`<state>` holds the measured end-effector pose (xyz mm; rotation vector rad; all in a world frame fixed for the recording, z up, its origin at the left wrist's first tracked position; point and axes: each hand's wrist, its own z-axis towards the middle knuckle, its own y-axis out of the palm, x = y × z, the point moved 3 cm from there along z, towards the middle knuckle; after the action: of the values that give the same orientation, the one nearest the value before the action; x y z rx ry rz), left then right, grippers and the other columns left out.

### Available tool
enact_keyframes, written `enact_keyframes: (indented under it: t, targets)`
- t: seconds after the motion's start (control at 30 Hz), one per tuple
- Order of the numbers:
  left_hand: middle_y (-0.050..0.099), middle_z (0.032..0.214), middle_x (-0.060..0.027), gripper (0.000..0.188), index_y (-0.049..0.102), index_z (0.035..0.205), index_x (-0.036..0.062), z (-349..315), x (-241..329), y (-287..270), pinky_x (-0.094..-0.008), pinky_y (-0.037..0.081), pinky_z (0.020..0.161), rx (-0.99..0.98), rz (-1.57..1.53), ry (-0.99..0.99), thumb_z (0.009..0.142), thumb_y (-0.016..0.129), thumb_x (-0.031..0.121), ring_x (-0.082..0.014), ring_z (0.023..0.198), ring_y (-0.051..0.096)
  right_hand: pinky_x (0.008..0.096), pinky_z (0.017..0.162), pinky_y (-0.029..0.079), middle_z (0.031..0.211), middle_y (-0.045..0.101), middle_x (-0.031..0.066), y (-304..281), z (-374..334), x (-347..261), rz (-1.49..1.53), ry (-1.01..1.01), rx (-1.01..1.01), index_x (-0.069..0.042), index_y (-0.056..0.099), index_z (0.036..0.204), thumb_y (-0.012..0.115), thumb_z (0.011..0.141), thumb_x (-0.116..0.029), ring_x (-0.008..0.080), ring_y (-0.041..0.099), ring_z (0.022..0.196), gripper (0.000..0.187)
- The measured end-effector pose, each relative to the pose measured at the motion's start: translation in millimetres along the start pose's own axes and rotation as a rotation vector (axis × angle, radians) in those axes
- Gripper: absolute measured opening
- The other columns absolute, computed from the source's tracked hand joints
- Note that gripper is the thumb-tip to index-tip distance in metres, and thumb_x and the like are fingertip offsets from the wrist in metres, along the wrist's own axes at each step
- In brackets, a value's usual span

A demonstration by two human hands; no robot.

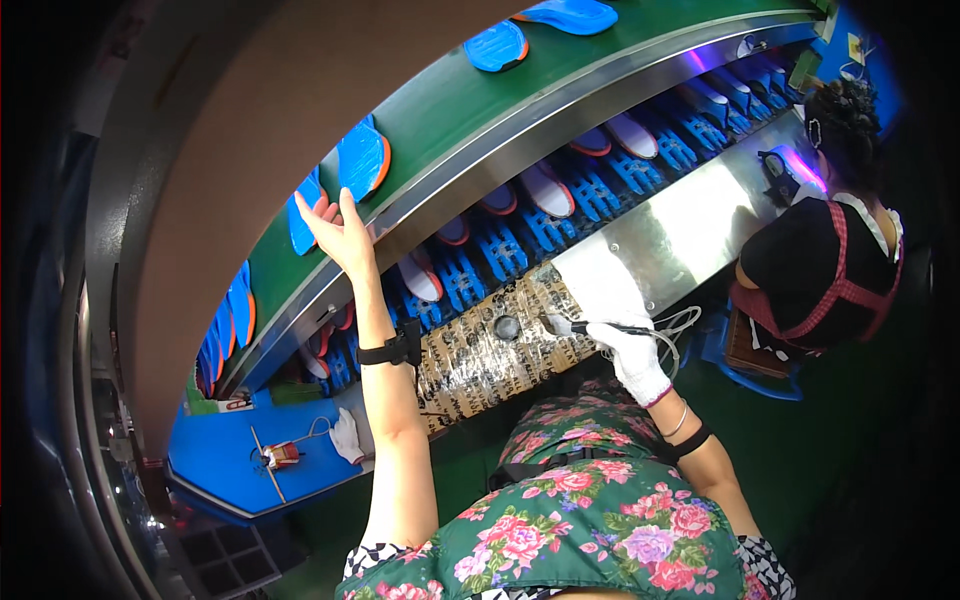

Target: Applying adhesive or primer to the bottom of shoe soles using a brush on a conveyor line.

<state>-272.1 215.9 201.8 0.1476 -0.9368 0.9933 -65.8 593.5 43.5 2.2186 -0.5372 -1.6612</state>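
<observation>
My left hand (pixel 343 235) is bare and reaches over the green conveyor belt with its fingers spread. It holds nothing that I can see. By its fingertips lie a blue insole with an orange edge (pixel 362 158) and another blue insole (pixel 304 215). In a white glove, my right hand (pixel 632 355) is closed around a slim black-handled tool (pixel 600 328). The tool's dark, broader tip points left over a bench section wrapped in printed brown tape (pixel 480 355). A round grey piece (pixel 507 327) sits on that tape, left of the tip.
A metal rail (pixel 480 165) edges the belt. Below it stands a row of blue slotted holders (pixel 548 232) with pale, red-edged insoles. A white cloth (pixel 605 280) lies on the bench. A co-worker (pixel 825 250) sits at right. A white glove (pixel 346 436) rests on the blue table (pixel 225 450).
</observation>
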Motion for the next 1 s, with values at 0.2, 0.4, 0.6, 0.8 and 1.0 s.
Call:
enact_keyframes:
  t: [0.2, 0.4, 0.6, 0.8, 1.0]
  targets:
    - [0.060, 0.097, -0.0075, 0.038, 0.065, 0.126, 0.0044, -28, 44, 46, -0.0309, 0.049, 0.082, -0.291, -0.010, 0.158, 0.090, 0.074, 0.014, -0.0174, 0.088, 0.058, 0.0235, 0.072, 0.053, 0.095, 0.077, 0.0085, -5, 6, 20, 0.024, 0.097, 0.011, 0.003, 0.077, 0.105, 0.074, 0.085, 0.002, 0.0133, 0.069, 0.082, 0.020]
    - [0.053, 0.141, -0.0273, 0.065, 0.047, 0.151, 0.0168, -21, 56, 145, -0.0510, 0.038, 0.111, -0.565, 0.408, 0.229, 0.096, 0.059, 0.048, -0.0436, 0.132, 0.049, 0.0231, 0.069, 0.052, 0.094, 0.076, 0.0089, -4, 8, 27, 0.065, 0.117, 0.060, 0.002, 0.077, 0.103, 0.075, 0.083, 0.005, 0.0132, 0.069, 0.080, 0.021]
    - [0.020, 0.164, -0.0292, 0.068, 0.017, 0.161, 0.0460, 11, 39, 186, -0.0571, 0.012, 0.124, -0.909, 0.645, 0.040, 0.100, 0.042, 0.060, -0.0486, 0.152, 0.017, 0.0203, 0.057, 0.047, 0.085, 0.073, 0.0063, -2, -4, 19, 0.033, 0.165, 0.160, 0.003, 0.074, 0.103, 0.073, 0.086, 0.002, 0.0091, 0.061, 0.063, 0.018]
    - [0.036, 0.152, -0.0317, 0.075, 0.026, 0.161, 0.0338, 10, 36, 157, -0.0570, 0.022, 0.119, -0.612, 0.361, 0.177, 0.095, 0.060, 0.036, -0.0492, 0.138, 0.036, 0.0192, 0.061, 0.051, 0.092, 0.076, 0.0068, -9, -6, 26, 0.050, 0.173, 0.147, 0.001, 0.077, 0.104, 0.074, 0.084, 0.001, 0.0085, 0.067, 0.071, 0.020]
    - [0.048, 0.128, -0.0253, 0.086, 0.044, 0.151, 0.0075, 4, 19, 38, -0.0504, 0.033, 0.108, -0.038, 0.377, 0.344, 0.079, 0.082, 0.034, -0.0395, 0.122, 0.043, 0.0197, 0.063, 0.052, 0.094, 0.076, 0.0069, -15, 0, 32, 0.072, 0.188, 0.141, 0.001, 0.076, 0.104, 0.074, 0.084, 0.002, 0.0091, 0.068, 0.073, 0.020]
